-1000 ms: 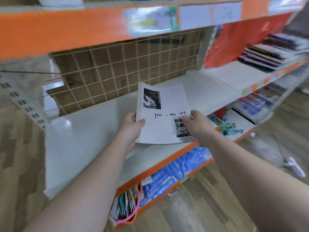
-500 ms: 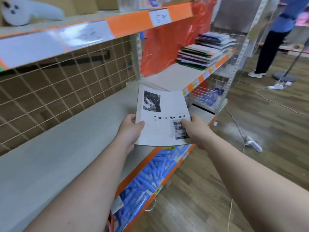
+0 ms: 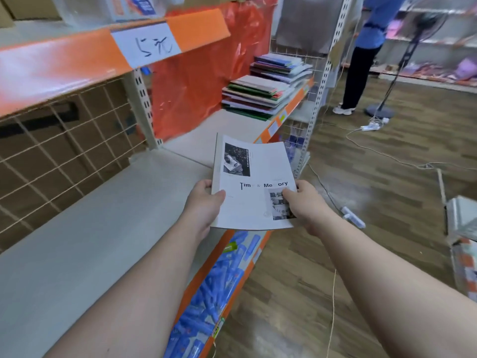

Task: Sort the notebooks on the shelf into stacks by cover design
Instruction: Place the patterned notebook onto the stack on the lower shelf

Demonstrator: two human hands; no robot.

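White "Time & Memory" notebook [image 3: 251, 177], centre frame, over the front edge of the shelf [image 3: 108, 223], pinched by the left hand [image 3: 204, 202] at its spine and the right hand [image 3: 304, 202] at its outer edge; carry level and match its cover against the mixed notebook stacks [image 3: 260, 96], upper centre

The person's left forearm [image 3: 144, 280] and right forearm [image 3: 374, 275] are bare, full and rounded, uncovered right down to the wrists; the left grip [image 3: 204, 202] and right grip [image 3: 302, 202] are bare too, with short, broad thumbs
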